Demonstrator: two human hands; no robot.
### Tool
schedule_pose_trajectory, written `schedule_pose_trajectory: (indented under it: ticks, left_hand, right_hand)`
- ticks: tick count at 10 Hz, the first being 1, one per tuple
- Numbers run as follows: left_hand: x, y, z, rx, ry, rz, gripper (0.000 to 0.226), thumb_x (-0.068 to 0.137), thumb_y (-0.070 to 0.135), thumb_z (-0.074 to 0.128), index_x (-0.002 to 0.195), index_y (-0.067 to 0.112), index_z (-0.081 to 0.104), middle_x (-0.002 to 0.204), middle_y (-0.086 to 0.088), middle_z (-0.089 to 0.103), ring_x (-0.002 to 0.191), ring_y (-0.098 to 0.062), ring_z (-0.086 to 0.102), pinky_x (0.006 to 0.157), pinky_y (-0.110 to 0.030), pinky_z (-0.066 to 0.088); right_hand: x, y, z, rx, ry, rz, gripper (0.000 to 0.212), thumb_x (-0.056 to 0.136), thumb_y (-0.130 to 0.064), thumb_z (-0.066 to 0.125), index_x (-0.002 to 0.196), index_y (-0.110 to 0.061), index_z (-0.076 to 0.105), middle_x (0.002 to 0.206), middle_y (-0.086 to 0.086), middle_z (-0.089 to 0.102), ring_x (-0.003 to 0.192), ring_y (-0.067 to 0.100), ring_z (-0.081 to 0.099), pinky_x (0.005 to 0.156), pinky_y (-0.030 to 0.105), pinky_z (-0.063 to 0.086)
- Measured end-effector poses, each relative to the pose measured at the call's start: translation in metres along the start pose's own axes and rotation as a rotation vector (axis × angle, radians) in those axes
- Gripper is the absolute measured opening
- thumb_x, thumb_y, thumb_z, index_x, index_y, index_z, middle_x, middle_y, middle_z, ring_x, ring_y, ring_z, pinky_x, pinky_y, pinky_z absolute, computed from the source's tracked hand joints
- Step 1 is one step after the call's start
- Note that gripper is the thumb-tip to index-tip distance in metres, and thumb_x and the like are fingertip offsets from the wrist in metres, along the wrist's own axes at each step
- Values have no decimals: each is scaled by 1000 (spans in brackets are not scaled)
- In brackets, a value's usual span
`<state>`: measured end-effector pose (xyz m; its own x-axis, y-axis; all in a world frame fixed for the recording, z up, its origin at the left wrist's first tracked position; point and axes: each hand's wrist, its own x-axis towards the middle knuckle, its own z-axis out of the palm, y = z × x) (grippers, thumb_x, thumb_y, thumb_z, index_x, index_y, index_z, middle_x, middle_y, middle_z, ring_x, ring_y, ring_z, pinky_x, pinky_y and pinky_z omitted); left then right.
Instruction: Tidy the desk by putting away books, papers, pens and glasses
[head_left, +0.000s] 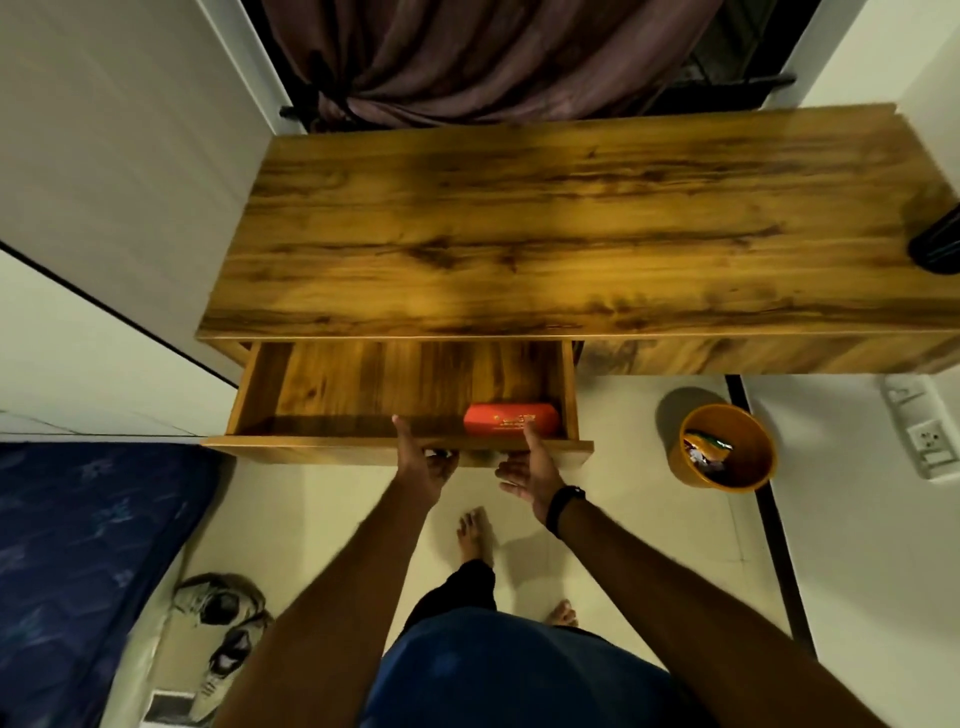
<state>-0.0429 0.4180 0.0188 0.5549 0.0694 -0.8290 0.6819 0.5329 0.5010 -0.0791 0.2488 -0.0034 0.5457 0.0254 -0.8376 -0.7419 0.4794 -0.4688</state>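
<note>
Both hands at open drawer (322, 387) front: left hand (423, 462), right hand (530, 475); red glasses case (511, 418) just beyond right thumb

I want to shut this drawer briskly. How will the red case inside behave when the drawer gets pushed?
The red case looks like a rigid hard shell, so it should keep its shape. It lies flat with a smooth, rounded surface on bare wood, so it may slide rather than tip. It looks small and probably light.

One desk (571, 223), one drawer (395, 449) (open), one red case (511, 417), two shoes (221, 613)
</note>
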Motion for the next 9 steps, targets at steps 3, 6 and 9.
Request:
schedule_pose_trajectory:
  ticks: [3,6,9]
  left_hand:
    - [43,67,52,27,-109,-10,90,77,79,46,139,14,41,131,-21,50,109,-35,58,79,-38,55]
    - [73,124,99,124,-200,38,98,73,81,49,142,13,35,136,-19,50,124,-40,51,88,-42,50]
    - [61,149,131,1073,-139,24,89,87,75,29,128,-1,52,114,-22,67,90,-30,66,81,-35,49]
  right_hand:
    - [32,-78,40,68,5,-124,75,80,-63,62,133,-13,48,128,19,57,111,34,59,94,46,48]
    - [47,-147,56,-96,6,-251,53,88,-45,63,133,-19,51,139,7,51,124,26,52,107,44,40]
    - [50,-200,35,-687,-49,-71,31,92,-45,59,108,-18,57,103,6,61,87,19,60,70,30,46]
